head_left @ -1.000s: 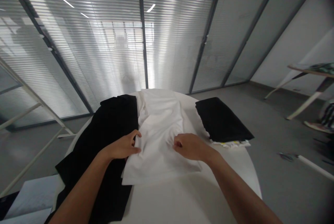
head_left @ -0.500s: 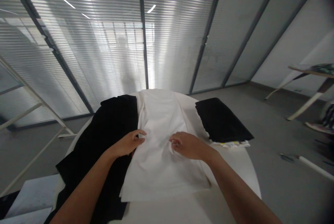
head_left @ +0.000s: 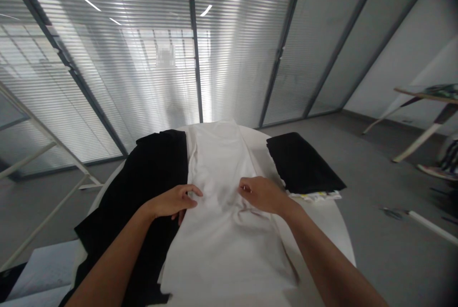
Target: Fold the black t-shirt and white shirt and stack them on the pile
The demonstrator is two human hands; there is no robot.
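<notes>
The table (head_left: 331, 219) bears white cloth (head_left: 222, 250), left fingers (head_left: 192, 188) parted, right fingers (head_left: 246, 183) curled, grip unclear.

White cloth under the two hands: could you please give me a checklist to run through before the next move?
1. White cloth lying on the table: ok, spread lengthwise across its middle.
2. White cloth smooth: not ok, creases show near the right hand.
3. Left hand at the white cloth's left edge: ok.
4. Right hand gripping the white cloth: cannot tell, its fingers are curled and the fingertips partly hidden.
5. White cloth clear of the large black cloth: not ok, it overlaps that cloth near the front.
6. White cloth clear of the folded black cloth: ok, bare table shows between.
</notes>
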